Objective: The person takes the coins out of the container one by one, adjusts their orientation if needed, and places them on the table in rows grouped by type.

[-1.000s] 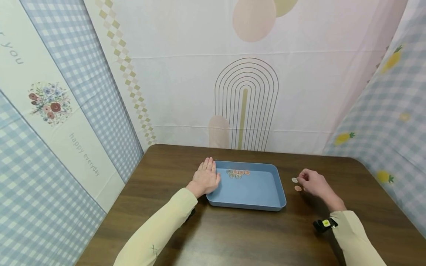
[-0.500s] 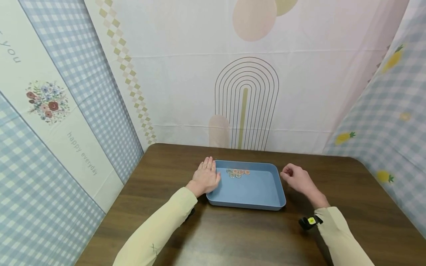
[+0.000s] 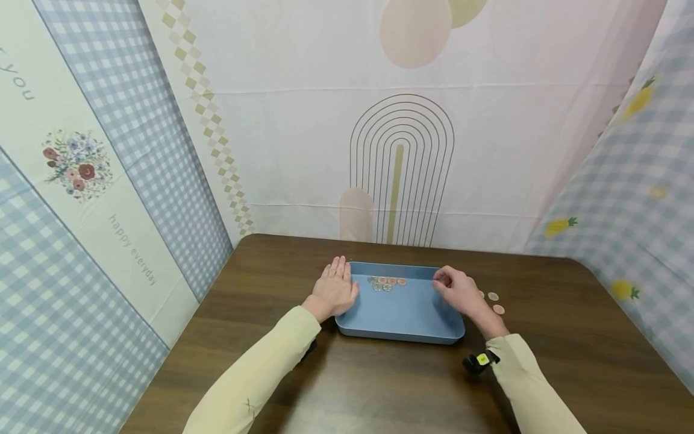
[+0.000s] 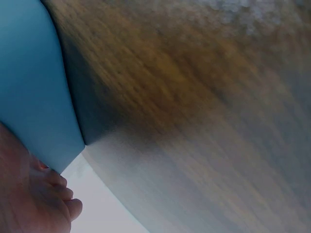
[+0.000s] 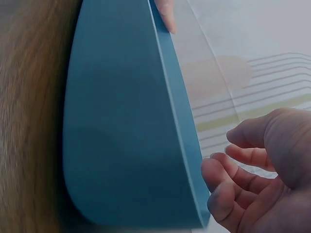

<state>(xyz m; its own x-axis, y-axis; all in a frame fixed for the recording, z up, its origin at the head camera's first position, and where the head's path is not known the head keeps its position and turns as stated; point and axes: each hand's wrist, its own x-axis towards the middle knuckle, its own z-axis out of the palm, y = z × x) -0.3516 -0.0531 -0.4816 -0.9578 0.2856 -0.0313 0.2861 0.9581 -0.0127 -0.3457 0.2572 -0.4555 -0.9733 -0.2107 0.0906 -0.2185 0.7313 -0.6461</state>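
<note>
My left hand lies with straight fingers along the left rim of a shallow blue tray; in the left wrist view its fingers show past the tray's wall. Inside the tray, several silver and copper coins lie together near the back. Above the tray's right side is my right hand, with curled fingers. Its thumb and index fingertip meet in a pinch on a coin that the fingers hide; the right wrist view shows these fingertips beside the tray's rim.
On the dark wooden table, right of the tray, lie a copper coin, a silver coin and another coin half behind my right hand. A white patterned cloth hangs behind the table; checked cloths hang at both sides.
My right hand has moved left from the loose coins on the table to above the tray's right side, uncovering coins behind it. My left hand and the tray have stayed put.
</note>
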